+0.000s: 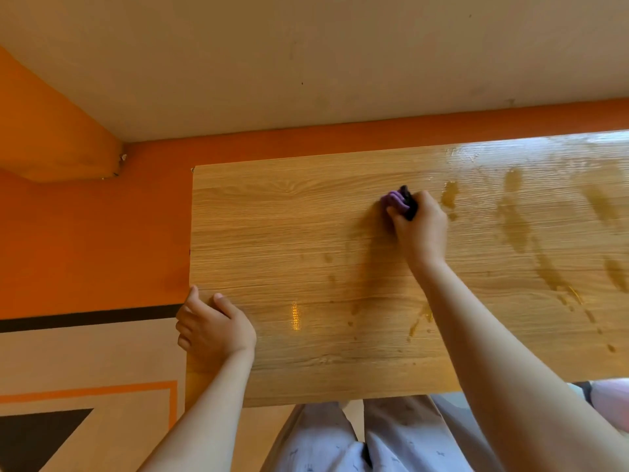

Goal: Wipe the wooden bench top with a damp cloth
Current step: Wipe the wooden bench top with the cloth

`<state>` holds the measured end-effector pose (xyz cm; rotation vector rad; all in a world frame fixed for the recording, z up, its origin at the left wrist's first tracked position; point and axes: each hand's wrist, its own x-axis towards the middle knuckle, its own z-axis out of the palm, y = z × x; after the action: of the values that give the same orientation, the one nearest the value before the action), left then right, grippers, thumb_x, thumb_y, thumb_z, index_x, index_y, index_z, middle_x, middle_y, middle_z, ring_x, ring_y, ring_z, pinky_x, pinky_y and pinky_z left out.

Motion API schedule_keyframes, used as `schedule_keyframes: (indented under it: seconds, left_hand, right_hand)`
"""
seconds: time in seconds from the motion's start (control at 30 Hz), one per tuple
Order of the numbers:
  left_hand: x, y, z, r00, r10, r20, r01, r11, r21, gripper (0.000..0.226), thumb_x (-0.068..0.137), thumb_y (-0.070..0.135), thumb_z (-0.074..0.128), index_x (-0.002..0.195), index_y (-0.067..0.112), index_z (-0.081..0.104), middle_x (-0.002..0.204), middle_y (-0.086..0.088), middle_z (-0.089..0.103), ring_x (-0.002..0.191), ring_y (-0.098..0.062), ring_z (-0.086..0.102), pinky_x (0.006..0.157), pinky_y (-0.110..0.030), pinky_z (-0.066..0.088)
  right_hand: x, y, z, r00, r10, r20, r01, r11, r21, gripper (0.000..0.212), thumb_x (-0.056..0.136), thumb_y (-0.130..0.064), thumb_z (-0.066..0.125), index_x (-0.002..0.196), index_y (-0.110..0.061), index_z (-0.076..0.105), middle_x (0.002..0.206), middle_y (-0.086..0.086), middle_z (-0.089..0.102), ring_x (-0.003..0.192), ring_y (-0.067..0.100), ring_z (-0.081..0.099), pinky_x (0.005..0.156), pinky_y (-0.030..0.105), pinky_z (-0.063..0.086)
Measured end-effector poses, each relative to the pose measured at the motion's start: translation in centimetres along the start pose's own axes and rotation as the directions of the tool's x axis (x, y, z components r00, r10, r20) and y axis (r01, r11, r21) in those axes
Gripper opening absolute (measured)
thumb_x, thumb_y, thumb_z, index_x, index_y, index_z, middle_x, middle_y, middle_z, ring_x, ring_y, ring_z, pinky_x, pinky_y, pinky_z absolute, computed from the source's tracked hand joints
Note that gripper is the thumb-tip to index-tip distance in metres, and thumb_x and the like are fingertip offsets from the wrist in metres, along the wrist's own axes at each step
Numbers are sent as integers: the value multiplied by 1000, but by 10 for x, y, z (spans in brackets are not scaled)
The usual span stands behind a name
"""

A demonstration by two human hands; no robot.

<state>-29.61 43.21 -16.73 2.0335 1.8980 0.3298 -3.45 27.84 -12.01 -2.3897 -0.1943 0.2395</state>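
the wooden surface fills most of the view, its far long edge set close to an orange and cream wall. a painted floor in cream, orange and black is seen past the surface's left end. pale patterned trousers are seen below the surface's near edge, so the person is placed at its near side, within reach of its whole depth.

the left hand is laid at the surface's left end near the front corner. its thumb is rested on top and its fingers are curled round the edge, a grip judged to steady the surface against the rubbing. the right hand is stretched out over the surface's middle, toward the far edge. its fingers are closed tightly round a bunched purple and dark cloth, which is pressed down onto the wood, the wad kept small so that force can be put through it.

wet streaks and a sheen are spread over the surface's right part, while its left part looks dry. the wiping is therefore judged partly done, with the left part yet to be covered. nothing is seen standing on the surface in the cloth's path, though the left hand itself would have to be lifted for that corner to be wiped.
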Motion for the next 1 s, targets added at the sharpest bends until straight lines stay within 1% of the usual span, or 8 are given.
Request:
schedule_keyframes:
  seconds: [0.13,0.33,0.43,0.53,0.67,0.8,0.93,1.0]
  left_hand:
    - [0,0,-1,1000,-5,12,5,1000,8,41,99,31,38,136,15,36,134,-21,46,119,-40,43,99,-51,30]
    - [-2,0,-4,1000,15,12,-15,1000,-1,44,96,34,35,136,14,37,134,-22,46,120,-40,43,97,-50,31]
    - [-1,-1,-5,1000,27,10,-27,1000,-11,43,96,34,37,135,15,38,133,-21,48,120,-39,43,96,-49,32]
    - [-1,-1,-5,1000,23,20,-22,1000,-4,44,96,36,34,135,16,37,134,-21,46,120,-39,43,96,-48,32]
    - [-1,0,-5,1000,6,22,-6,1000,-3,42,98,33,35,136,15,37,136,-21,45,121,-39,42,99,-49,30]
    - [-1,1,-5,1000,-3,31,3,1000,1,41,98,32,37,135,15,37,136,-20,45,122,-39,42,100,-48,29]
    - [-1,1,-5,999,-5,35,5,1000,-1,41,98,32,37,135,15,38,136,-19,46,122,-38,41,100,-48,29]
    - [-1,1,-6,999,-3,36,3,1000,-3,41,98,32,37,136,14,38,136,-20,46,122,-38,41,100,-48,28]
  right_hand:
    - [-15,1,5,998,45,-36,-45,999,9,22,83,-21,69,97,-7,58,99,8,64,89,24,58,73,28,40]
    - [-89,-58,77,953,-223,204,217,975,52,25,84,-30,66,88,-8,54,92,8,61,83,25,55,63,29,29]
    - [-112,-77,95,905,-309,293,309,950,47,32,87,-37,61,92,-7,54,95,9,60,86,26,55,62,33,39]
    - [-103,-66,82,937,-269,225,259,963,74,31,86,-38,62,88,-8,53,93,6,60,84,23,54,62,33,41]
    - [-71,-17,38,992,-107,64,104,993,46,25,83,-30,67,90,-9,56,92,4,60,84,22,54,65,28,33]
    - [-55,25,-8,997,16,-80,-17,1000,-16,22,83,-23,68,93,-6,58,96,10,63,87,26,57,69,27,34]
    - [-72,22,1,991,63,-114,-62,998,11,21,81,-19,69,94,-5,59,95,11,62,87,27,57,70,25,34]
    - [-91,3,22,999,12,-39,-11,999,35,20,80,-17,70,92,-7,59,93,8,62,84,23,56,69,25,34]
